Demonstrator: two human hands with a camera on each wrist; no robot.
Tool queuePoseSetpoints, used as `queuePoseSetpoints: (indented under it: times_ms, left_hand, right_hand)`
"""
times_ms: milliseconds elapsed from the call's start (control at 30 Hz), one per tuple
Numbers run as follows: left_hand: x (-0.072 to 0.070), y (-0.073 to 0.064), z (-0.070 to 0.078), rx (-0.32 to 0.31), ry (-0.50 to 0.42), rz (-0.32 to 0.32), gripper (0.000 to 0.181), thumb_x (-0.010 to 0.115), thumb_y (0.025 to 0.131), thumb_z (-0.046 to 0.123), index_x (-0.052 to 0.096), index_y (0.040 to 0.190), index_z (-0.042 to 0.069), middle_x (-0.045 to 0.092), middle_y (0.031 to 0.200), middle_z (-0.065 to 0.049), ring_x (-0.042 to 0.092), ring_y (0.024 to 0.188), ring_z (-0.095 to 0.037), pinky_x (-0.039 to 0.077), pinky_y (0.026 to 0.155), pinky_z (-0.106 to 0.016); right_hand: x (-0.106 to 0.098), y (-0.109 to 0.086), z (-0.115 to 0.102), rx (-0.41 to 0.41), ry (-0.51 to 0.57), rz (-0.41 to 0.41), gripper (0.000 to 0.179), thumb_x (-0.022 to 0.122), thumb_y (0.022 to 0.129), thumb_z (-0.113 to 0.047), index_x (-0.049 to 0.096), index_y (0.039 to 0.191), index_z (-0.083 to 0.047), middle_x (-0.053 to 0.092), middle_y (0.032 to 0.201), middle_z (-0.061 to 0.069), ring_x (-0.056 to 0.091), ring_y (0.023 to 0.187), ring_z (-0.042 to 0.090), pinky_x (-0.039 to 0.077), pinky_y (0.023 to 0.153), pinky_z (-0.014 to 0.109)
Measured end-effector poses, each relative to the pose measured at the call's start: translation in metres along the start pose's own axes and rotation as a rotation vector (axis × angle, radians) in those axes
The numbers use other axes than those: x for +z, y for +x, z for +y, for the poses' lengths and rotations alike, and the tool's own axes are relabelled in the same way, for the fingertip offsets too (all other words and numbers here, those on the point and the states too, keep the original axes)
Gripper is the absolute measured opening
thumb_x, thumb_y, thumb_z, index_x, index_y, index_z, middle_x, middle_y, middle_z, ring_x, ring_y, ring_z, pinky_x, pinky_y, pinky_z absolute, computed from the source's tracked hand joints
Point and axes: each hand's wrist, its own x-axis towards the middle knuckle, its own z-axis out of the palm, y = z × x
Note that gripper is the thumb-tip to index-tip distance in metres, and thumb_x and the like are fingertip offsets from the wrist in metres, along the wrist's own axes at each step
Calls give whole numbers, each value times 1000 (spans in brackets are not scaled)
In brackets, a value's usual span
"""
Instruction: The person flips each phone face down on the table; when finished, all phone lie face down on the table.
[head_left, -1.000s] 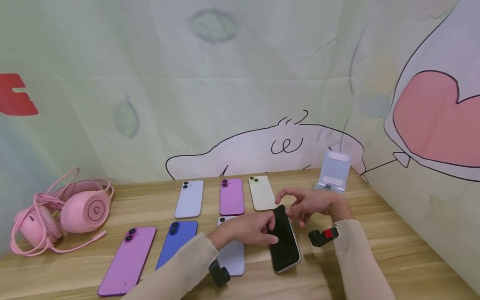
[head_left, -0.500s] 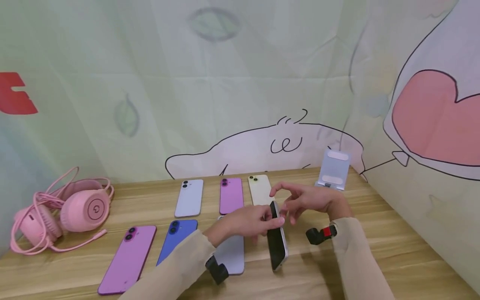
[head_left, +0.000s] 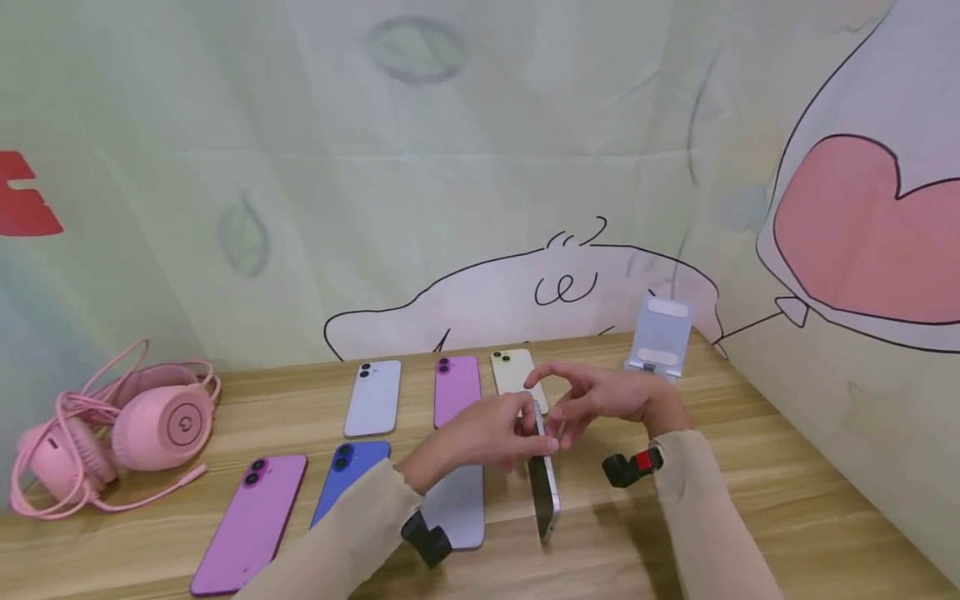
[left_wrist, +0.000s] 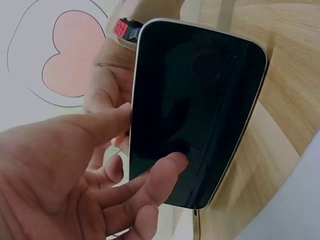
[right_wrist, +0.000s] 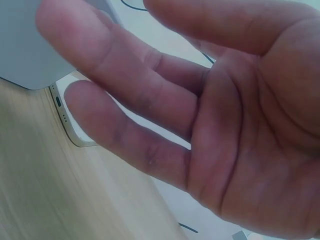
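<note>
A smartphone (head_left: 543, 498) with a dark screen stands tilted steeply on its long edge. My left hand (head_left: 486, 432) grips it near its far end. In the left wrist view the thumb rests on the side edge of the phone (left_wrist: 200, 85), and a fingertip lies over the black screen. Close on the other side is my right hand (head_left: 606, 397), its fingers loosely bent beside the phone's far end. The right wrist view has these fingers (right_wrist: 145, 95) near the phone's plain grey back (right_wrist: 30, 45); whether they touch it I cannot tell.
Several phones lie face down: a white one (head_left: 373, 398), a purple one (head_left: 457, 392), a cream one (head_left: 512, 371), a blue one (head_left: 348, 479), a pale one (head_left: 461, 508) and a larger purple one (head_left: 251, 525). Pink headphones (head_left: 161, 425) lie left; a phone stand (head_left: 660, 333) stands back right.
My left hand has tipped the smartphone from lying screen up onto its long edge, screen turned left. The right hand has shifted slightly left, staying near the phone's far end.
</note>
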Motion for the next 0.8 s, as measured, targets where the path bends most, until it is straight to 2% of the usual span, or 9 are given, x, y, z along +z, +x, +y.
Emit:
queuePoseSetpoints:
  times_ms: [167,367,633,800]
  left_hand:
    - [-3,-2,6,15,11,21,31,73,92,38,53,104,18,66,71,-2,66,57,-23,43,53,-26]
    - [-5,-5,9,17,28,8,34,74,92,34,54,115,19,70,74,-6,68,59,-25,45,55,-28]
    - [-10,-8,6,23,47,-39,24,72,94,29,63,110,13,71,78,-3,68,62,-23,46,61,-27]
    - [-12,-10,7,-10,75,-36,15,72,93,24,66,102,13,67,76,-1,64,60,-15,46,57,-26]
  right_hand:
    - [-1,2,-3,12,-4,-3,45,55,100,-4,39,141,-16,70,104,25,72,87,33,55,86,50]
    - [-2,3,-1,32,15,-3,50,54,100,-3,37,145,-16,70,106,25,72,86,31,54,88,49]
    - [1,2,4,34,2,-18,51,50,102,-2,35,149,-15,69,107,28,71,86,36,53,89,50]
    - [2,4,5,38,-15,-38,48,51,102,-1,38,146,-13,69,104,28,71,85,31,54,88,49]
